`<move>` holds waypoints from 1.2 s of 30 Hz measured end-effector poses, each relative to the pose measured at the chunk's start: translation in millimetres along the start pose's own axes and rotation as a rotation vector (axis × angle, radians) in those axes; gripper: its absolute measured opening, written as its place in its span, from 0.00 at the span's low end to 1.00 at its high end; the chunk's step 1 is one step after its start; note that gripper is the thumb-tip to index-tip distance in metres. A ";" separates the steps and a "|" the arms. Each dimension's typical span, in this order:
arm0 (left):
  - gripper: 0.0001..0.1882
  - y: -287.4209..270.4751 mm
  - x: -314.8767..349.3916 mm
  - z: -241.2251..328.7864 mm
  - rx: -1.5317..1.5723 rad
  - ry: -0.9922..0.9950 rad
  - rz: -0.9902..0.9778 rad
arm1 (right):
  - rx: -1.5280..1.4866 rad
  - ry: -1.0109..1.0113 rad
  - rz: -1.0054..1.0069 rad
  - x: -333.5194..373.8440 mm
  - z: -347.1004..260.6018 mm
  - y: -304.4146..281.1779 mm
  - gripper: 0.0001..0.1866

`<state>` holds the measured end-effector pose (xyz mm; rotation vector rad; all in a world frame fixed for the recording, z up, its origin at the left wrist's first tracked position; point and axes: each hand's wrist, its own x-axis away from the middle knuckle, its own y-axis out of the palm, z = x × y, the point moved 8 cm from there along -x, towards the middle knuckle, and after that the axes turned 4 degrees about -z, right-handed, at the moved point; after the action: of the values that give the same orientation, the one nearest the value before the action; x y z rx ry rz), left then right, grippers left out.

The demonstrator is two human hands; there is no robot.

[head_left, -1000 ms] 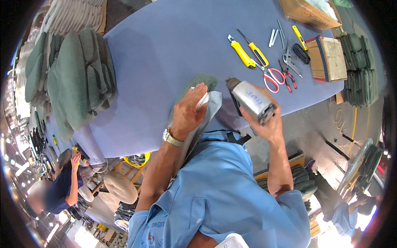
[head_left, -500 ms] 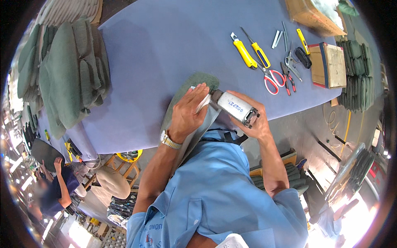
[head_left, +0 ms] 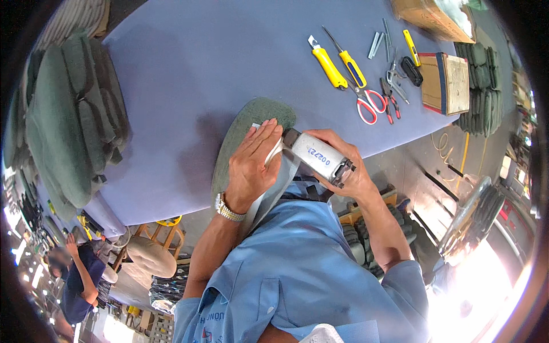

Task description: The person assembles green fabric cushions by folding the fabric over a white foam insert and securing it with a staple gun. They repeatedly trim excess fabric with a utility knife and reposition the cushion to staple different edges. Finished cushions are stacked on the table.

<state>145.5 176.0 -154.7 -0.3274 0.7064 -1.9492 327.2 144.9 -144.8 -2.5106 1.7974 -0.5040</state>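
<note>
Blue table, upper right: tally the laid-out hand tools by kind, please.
Yellow cutters: 2
Yellow-handled screwdriver: 1
Red-handled scissors: 1
Pliers: 2
Total: 6

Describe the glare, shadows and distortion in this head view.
Head view: glare blows out the lower right corner; the table edge bows toward the dark rim; the left hand and pad cast a soft shadow leftward; the right hand and grey tool look sharp.
</note>
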 end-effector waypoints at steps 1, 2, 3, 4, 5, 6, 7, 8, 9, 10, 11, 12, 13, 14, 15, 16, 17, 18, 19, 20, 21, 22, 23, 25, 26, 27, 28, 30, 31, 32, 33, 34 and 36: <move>0.23 0.2 -0.3 2.0 0.002 -0.010 0.004 | 0.000 0.020 -0.027 0.2 -0.9 -1.8 0.43; 0.24 0.4 0.6 5.1 0.012 -0.012 0.000 | -0.025 0.023 -0.036 1.5 -3.6 -3.1 0.43; 0.24 0.9 1.7 8.9 0.022 -0.015 -0.004 | -0.051 0.027 -0.047 3.3 -6.5 -4.2 0.44; 0.24 1.8 2.7 12.6 0.032 -0.019 -0.007 | -0.077 0.031 -0.058 6.1 -9.6 -5.1 0.44; 0.24 2.2 2.6 14.9 0.036 -0.018 -0.006 | -0.072 0.030 -0.062 7.1 -11.1 -7.0 0.44; 0.24 3.2 2.9 17.7 0.040 -0.018 -0.005 | -0.066 0.029 -0.067 9.4 -12.5 -9.2 0.43; 0.24 5.0 3.7 21.0 0.044 -0.018 -0.004 | -0.061 0.028 -0.073 12.0 -13.7 -10.6 0.42; 0.23 4.3 2.9 22.0 0.045 -0.022 -0.001 | -0.041 0.019 -0.041 10.8 -14.8 -10.6 0.39; 0.23 5.0 0.3 22.2 0.046 -0.026 0.001 | -0.023 0.010 -0.009 10.2 -16.1 -9.9 0.36; 0.23 5.8 -1.1 22.2 0.046 -0.031 0.002 | -0.004 0.002 0.023 11.0 -16.6 -10.1 0.32; 0.23 3.4 -4.2 17.3 0.035 -0.016 0.007 | 0.012 -0.015 0.046 7.9 -14.2 -6.9 0.32; 0.24 3.1 -5.2 11.5 0.024 -0.002 0.011 | 0.028 -0.030 0.069 5.8 -9.0 -3.4 0.32; 0.25 2.5 -3.3 7.7 0.013 0.011 0.016 | 0.043 -0.046 0.092 4.1 -4.9 -0.6 0.32; 0.26 2.6 0.7 2.2 0.020 0.003 0.024 | 0.013 -0.058 0.103 3.2 -0.9 1.8 0.32; 0.27 1.3 2.3 -3.5 0.023 0.005 0.035 | 0.062 -0.100 0.119 3.7 0.8 4.3 0.32; 0.28 -0.9 3.5 -7.8 0.027 0.006 0.047 | 0.110 -0.140 0.135 6.1 2.2 6.2 0.32; 0.29 -4.2 5.6 -9.7 0.006 -0.007 0.067 | 0.159 -0.184 0.146 7.8 2.2 8.2 0.33; 0.30 -7.1 8.6 -9.6 -0.018 -0.029 0.090 | 0.138 -0.117 0.109 11.4 0.8 8.0 0.33; 0.31 -10.8 10.9 -11.8 -0.041 -0.051 0.115 | 0.131 -0.141 0.146 17.1 3.1 5.2 0.33; 0.31 -10.9 6.7 -21.9 -0.076 -0.029 0.116 | 0.123 -0.173 0.192 16.3 11.3 0.8 0.34; 0.31 -9.6 7.1 -21.9 -0.125 -0.014 0.114 | 0.124 -0.200 0.233 22.6 18.6 -6.1 0.34; 0.31 -10.2 8.3 -20.5 -0.173 -0.002 0.113 | 0.084 -0.131 0.227 23.3 33.2 -11.4 0.38; 0.32 -8.7 13.5 -12.5 -0.224 0.007 0.109 | 0.170 -0.056 0.224 26.4 47.1 -14.0 0.38; 0.31 -9.6 26.3 2.9 -0.242 -0.006 0.112 | 0.346 0.117 0.245 34.2 66.2 -17.9 0.37; 0.30 -13.1 30.6 9.6 -0.256 -0.013 0.117 | 0.443 0.193 0.206 33.5 67.1 -15.1 0.36; 0.30 -13.6 33.2 11.9 -0.262 -0.026 0.112 | 0.476 0.110 0.221 34.7 64.3 -11.6 0.33; 0.30 -13.7 34.7 14.8 -0.268 -0.039 0.106 | 0.510 0.028 0.238 36.5 64.3 -6.7 0.31; 0.32 -11.6 34.8 16.9 -0.253 -0.085 0.088 | 0.423 -0.172 0.299 31.9 42.1 -3.5 0.26; 0.32 -9.8 34.2 19.6 -0.258 -0.089 0.074 | 0.319 -0.050 0.223 25.2 47.7 4.2 0.24; 0.32 -9.8 34.5 21.1 -0.257 -0.090 0.073 | 0.226 0.064 0.142 19.4 38.5 14.3 0.24; 0.32 -8.8 35.0 23.7 -0.274 -0.097 0.085 | 0.129 0.159 0.049 13.1 32.5 22.7 0.24; 0.33 1.8 41.7 18.7 -0.275 -0.122 0.067 | 0.189 0.177 0.035 10.9 28.8 29.2 0.25; 0.32 20.4 52.1 28.0 -0.282 -0.190 0.047 | 0.117 0.063 0.078 8.8 48.0 40.9 0.25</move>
<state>150.1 113.9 -148.7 -0.6538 0.8558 -1.7471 304.8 114.5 -196.1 -2.3638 1.8206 -0.6712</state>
